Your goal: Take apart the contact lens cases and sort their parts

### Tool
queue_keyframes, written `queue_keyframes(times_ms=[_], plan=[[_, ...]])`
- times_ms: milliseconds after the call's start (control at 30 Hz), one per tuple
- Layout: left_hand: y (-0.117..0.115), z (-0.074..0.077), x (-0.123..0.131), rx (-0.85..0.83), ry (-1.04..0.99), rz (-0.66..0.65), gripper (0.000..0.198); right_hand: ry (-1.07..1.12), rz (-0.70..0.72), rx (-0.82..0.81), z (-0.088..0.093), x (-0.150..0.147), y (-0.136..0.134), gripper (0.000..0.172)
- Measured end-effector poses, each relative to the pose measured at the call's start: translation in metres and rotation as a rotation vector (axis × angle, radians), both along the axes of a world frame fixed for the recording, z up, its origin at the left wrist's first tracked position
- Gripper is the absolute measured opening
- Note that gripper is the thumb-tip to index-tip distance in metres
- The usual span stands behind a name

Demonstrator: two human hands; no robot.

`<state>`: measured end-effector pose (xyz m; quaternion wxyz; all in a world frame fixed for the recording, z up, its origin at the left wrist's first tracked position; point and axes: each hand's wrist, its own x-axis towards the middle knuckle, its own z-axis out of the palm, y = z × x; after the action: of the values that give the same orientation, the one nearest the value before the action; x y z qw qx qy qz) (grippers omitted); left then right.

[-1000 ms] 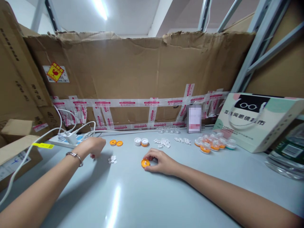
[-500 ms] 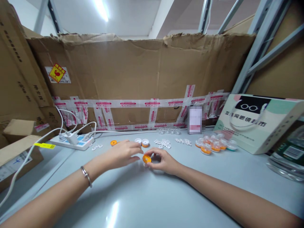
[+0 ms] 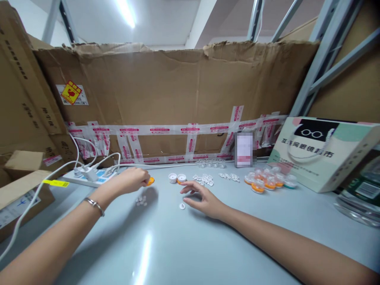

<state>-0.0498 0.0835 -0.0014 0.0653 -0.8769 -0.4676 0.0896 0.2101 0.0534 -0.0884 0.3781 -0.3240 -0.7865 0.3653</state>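
Observation:
My left hand [image 3: 136, 178] is at the left, its fingers curled down against an orange round piece [image 3: 151, 181] at the tabletop. Its fingertips are partly hidden. To the right, my right hand [image 3: 203, 198] has thumb and fingers apart with nothing between them. Just left of its thumb lies a small white disc with a raised centre [image 3: 182, 206]. Beyond the fingertips stand a white round cup [image 3: 172, 178] and a white cup with an orange base [image 3: 181, 178]. Several small white discs [image 3: 141, 201] lie loose below my left hand.
Several white cut-out pieces [image 3: 203, 180] and clear caps [image 3: 212, 163] lie toward the back. Clear-topped round units [image 3: 267, 180] cluster at right beside a paper bag [image 3: 320, 154] and large bottle [image 3: 360, 194]. A phone [image 3: 244, 149] leans on the cardboard [image 3: 166, 91]. A power strip [image 3: 97, 178] sits left.
My left hand has moved left, away from the right one. The orange piece has left my right hand, whose fingers have spread. The white disc beside it is now uncovered.

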Motion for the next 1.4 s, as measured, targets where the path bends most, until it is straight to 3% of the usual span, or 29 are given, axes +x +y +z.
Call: queue_keyframes(times_ms=[133, 367, 600, 700, 800, 900, 1000, 1100, 1200, 1300, 1400], plan=[[0.011, -0.007, -0.013, -0.035, 0.044, 0.060, 0.018, -0.031, -0.026, 0.021, 0.001, -0.001, 0.000, 0.034], [0.013, -0.023, 0.000, 0.032, 0.036, 0.039, 0.020, -0.049, -0.039, 0.021, 0.000, -0.002, 0.001, 0.027], [0.003, -0.022, 0.018, 0.098, 0.001, 0.003, 0.018, 0.043, -0.085, -0.053, -0.005, -0.002, 0.007, 0.024], [-0.015, -0.029, 0.037, 0.050, -0.144, -0.118, 0.016, 0.085, -0.108, -0.077, -0.007, -0.003, 0.009, 0.024], [-0.033, -0.046, 0.057, -0.065, -0.364, -0.299, 0.020, 0.098, -0.109, -0.065, -0.008, -0.003, 0.011, 0.023], [-0.041, -0.060, 0.068, -0.090, -0.437, -0.329, 0.019, 0.100, -0.106, -0.049, -0.009, -0.003, 0.011, 0.023], [-0.037, -0.058, 0.067, -0.079, -0.415, -0.273, 0.017, 0.108, -0.103, -0.061, -0.009, -0.003, 0.011, 0.024], [-0.025, -0.037, 0.051, -0.046, -0.298, -0.093, 0.015, 0.100, -0.120, -0.077, -0.006, -0.002, 0.009, 0.025], [-0.007, -0.013, 0.022, -0.003, -0.159, 0.167, 0.016, 0.093, -0.142, -0.073, -0.002, 0.000, 0.008, 0.024], [0.008, -0.001, -0.011, -0.013, -0.102, 0.269, 0.015, 0.108, -0.169, -0.070, 0.001, 0.002, 0.010, 0.023], [0.018, 0.001, -0.038, -0.047, -0.046, 0.341, 0.016, 0.111, -0.200, -0.064, 0.004, 0.005, 0.013, 0.022]])
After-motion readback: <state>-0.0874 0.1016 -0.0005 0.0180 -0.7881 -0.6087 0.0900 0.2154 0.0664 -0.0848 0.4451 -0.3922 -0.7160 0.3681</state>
